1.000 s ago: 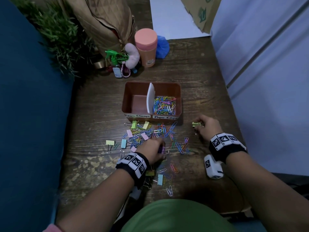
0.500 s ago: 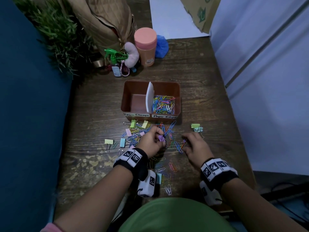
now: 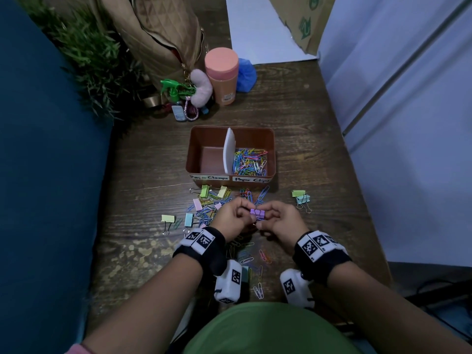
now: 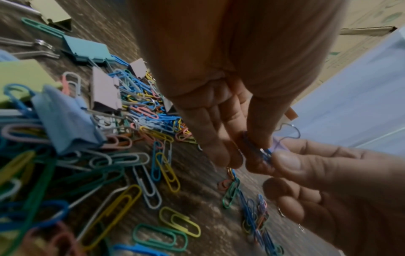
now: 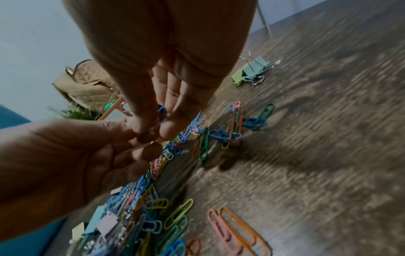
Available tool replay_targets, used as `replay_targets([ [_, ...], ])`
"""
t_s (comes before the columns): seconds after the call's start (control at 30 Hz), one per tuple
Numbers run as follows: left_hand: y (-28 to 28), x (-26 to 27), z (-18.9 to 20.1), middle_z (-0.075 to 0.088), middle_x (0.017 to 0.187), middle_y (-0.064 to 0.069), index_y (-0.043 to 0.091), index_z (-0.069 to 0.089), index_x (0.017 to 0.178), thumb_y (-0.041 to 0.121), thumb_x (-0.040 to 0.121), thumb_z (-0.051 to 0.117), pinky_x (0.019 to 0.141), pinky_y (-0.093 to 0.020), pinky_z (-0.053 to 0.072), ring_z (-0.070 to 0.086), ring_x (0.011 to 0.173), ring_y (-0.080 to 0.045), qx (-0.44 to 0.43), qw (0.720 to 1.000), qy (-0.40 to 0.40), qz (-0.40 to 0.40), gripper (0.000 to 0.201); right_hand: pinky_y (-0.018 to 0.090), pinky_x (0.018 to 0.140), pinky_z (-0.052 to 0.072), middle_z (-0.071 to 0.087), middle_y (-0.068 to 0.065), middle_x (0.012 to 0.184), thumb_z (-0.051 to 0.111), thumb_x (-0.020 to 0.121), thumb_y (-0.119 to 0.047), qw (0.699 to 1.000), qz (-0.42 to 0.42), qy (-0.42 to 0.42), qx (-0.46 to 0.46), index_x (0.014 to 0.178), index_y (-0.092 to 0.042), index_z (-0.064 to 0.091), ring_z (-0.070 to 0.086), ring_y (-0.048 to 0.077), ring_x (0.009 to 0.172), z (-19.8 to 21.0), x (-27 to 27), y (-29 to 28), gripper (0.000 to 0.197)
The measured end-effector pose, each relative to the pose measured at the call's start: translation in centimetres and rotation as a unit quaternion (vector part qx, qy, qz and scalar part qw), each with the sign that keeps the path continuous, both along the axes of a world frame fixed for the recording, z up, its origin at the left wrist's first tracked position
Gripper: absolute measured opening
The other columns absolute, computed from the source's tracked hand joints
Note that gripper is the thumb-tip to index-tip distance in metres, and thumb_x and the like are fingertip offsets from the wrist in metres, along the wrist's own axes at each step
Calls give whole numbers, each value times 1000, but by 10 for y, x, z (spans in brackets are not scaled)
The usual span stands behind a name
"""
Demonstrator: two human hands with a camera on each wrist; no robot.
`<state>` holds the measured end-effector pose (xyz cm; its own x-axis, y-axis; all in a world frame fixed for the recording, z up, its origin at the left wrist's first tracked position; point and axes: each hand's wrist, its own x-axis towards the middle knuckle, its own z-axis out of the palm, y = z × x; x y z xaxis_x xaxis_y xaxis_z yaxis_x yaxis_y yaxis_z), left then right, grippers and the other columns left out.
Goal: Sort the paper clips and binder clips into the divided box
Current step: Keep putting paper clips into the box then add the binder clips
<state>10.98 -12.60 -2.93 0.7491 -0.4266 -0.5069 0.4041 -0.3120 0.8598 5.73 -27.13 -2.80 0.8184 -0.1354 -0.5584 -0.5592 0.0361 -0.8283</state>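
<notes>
My left hand (image 3: pixel 244 216) and right hand (image 3: pixel 266 218) meet above the pile and both pinch a purple binder clip (image 3: pixel 257 214). The wrist views show a blue paper clip (image 4: pixel 262 152) (image 5: pixel 161 110) caught between the fingertips of my left hand (image 4: pixel 241 155) and right hand (image 5: pixel 153 128). The brown divided box (image 3: pixel 231 129) stands just beyond, with a white divider (image 3: pixel 228 152). Coloured paper clips (image 3: pixel 250 162) fill its right compartment; the left one shows bare floor. Loose paper clips and binder clips (image 3: pixel 204 208) lie mixed in front of the box.
Two binder clips (image 3: pixel 301 196), green and blue, lie apart at the right. A pink tumbler (image 3: pixel 222 75), a green spray bottle (image 3: pixel 173 93), a quilted bag (image 3: pixel 158 34) and a plant (image 3: pixel 97 62) stand at the back. A blue panel (image 3: pixel 51 175) borders the left.
My right hand left the green binder clip at the right and came left to join my left hand. The left hand lifted the purple binder clip off the pile.
</notes>
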Motion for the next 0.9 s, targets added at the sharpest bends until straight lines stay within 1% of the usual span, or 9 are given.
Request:
replay_targets([
  [0.1,1,-2,0,55,47,7,18,55,83,-3,86,60,45,-17,41,48,40,-1,-4,1000,12,7,23,27,48,42,61,-2,53,63,73,17,999,-26,2,24,99,-2,60,53,17,43,2,-1,-3,31],
  [0.2,0,-5,2,60,47,5,16,52,86,-3,89,56,45,-21,48,59,44,-5,-22,999,38,8,20,20,42,44,58,6,55,61,74,18,999,-32,-3,-6,97,0,62,53,11,40,3,-3,-6,28],
  [0.33,4,-5,6,64,54,2,13,50,89,-1,92,53,44,-19,48,58,45,-6,-16,999,35,17,15,17,42,43,56,8,57,63,73,17,998,-39,-17,-35,92,-4,64,50,8,41,1,-4,-18,29],
  [0.5,19,4,7,57,65,-3,16,53,82,2,89,59,48,-23,50,57,47,-6,52,997,-12,49,16,22,52,49,57,1,50,65,71,18,998,7,1,-60,60,-14,68,51,15,52,-6,-10,-21,34],
  [0.63,36,16,8,58,68,-2,19,56,75,8,82,68,63,-37,52,56,57,-18,99,991,-44,81,17,32,61,47,58,-1,52,65,74,13,996,12,-3,-85,57,-20,68,51,18,56,-9,-10,-18,37],
  [0.7,48,23,11,63,72,-10,18,56,73,9,78,71,64,-36,50,55,61,-19,124,985,-65,103,18,27,63,45,60,-1,60,65,76,7,985,39,-15,-168,63,-21,68,53,15,59,-7,-10,-23,32],
  [0.77,65,31,13,65,73,-10,15,58,74,10,76,73,63,-32,47,55,63,-17,157,974,-88,138,16,25,75,44,63,1,85,69,76,-2,936,137,-37,-321,85,-22,69,56,16,81,-3,-13,-30,22],
  [0.83,82,37,14,67,76,-10,10,59,77,11,75,75,66,-32,50,61,69,-21,193,960,-109,173,15,30,92,41,55,3,114,74,73,-9,878,239,-38,-412,115,-22,60,48,20,108,-3,-18,-33,46],
  [0.9,94,43,14,69,78,-9,10,61,78,16,76,75,68,-31,49,63,73,-24,255,942,-128,178,16,32,99,38,46,5,125,75,72,-9,874,265,-15,-407,130,-23,49,43,24,118,-6,-17,-29,66],
])
